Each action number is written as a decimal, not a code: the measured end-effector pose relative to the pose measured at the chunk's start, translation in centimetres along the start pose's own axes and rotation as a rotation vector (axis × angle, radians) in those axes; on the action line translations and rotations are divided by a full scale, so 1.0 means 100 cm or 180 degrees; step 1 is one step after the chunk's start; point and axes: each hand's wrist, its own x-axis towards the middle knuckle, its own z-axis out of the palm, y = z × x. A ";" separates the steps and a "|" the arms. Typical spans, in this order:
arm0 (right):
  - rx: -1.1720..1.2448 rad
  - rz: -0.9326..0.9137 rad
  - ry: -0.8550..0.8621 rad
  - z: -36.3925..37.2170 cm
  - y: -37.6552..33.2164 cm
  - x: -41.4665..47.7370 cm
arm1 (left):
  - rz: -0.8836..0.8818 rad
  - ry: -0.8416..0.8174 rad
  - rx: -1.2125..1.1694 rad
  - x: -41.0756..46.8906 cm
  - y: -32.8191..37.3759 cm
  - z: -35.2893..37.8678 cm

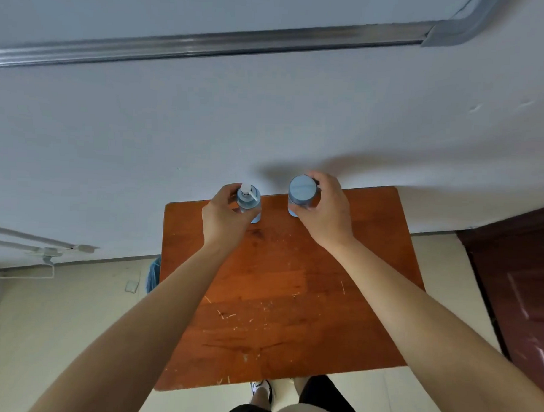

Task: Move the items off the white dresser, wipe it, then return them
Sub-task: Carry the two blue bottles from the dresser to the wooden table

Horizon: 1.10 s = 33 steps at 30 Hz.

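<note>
We look down on a scratched orange-brown wooden table [292,299] pushed against a pale wall [144,124]. On the left, a white wire rack [43,259] sits low on the wall. A blue bundle [153,274] shows just beside the table's left edge, above a cream floor [75,322]. A grey rail [208,45] crosses the wall higher up, and a dark red door [524,276] stands on the right.

Our left hand [222,218] curls its fingers round a blue pump bottle [248,199] at the table's far edge. Near it but apart, our right hand [329,211] grips a blue flat-capped bottle [302,190], fingers wrapped round its sides. Both bottles are upright; we cannot tell whether their bases rest on the wood.
</note>
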 end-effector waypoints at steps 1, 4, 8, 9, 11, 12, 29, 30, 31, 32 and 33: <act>0.0010 0.0001 -0.0010 0.003 0.001 0.005 | -0.0011 -0.0012 -0.0029 0.004 -0.001 0.004; 0.0025 0.0021 -0.0057 0.009 0.005 0.016 | 0.0011 -0.0078 -0.0029 0.013 -0.002 0.014; 0.0097 -0.0005 -0.0167 0.013 0.015 0.020 | 0.0091 -0.0107 0.0023 0.019 -0.005 0.023; 0.0108 -0.0019 -0.0190 0.013 0.016 0.020 | 0.0110 -0.0129 0.0059 0.019 -0.005 0.024; 0.0073 -0.0007 -0.0247 0.014 0.017 0.020 | 0.0095 -0.0192 0.0086 0.019 -0.006 0.024; 0.0022 0.0032 -0.0295 0.013 0.017 0.019 | 0.0068 -0.0230 0.0089 0.018 -0.007 0.023; -0.1369 0.0604 -0.0482 -0.038 0.032 -0.174 | 0.1230 -0.0590 0.1686 -0.116 -0.034 -0.008; -0.1412 0.0652 -0.0403 -0.044 0.033 -0.190 | 0.1306 -0.0644 0.1720 -0.122 -0.035 -0.003; -0.1470 0.0710 -0.0320 -0.050 0.033 -0.207 | 0.1348 -0.0712 0.1745 -0.130 -0.035 0.002; -0.1525 0.0786 -0.0217 -0.057 0.035 -0.225 | 0.1398 -0.0813 0.1773 -0.138 -0.032 0.009; -0.1559 0.0892 -0.0096 -0.065 0.037 -0.242 | 0.1475 -0.0934 0.1786 -0.148 -0.026 0.016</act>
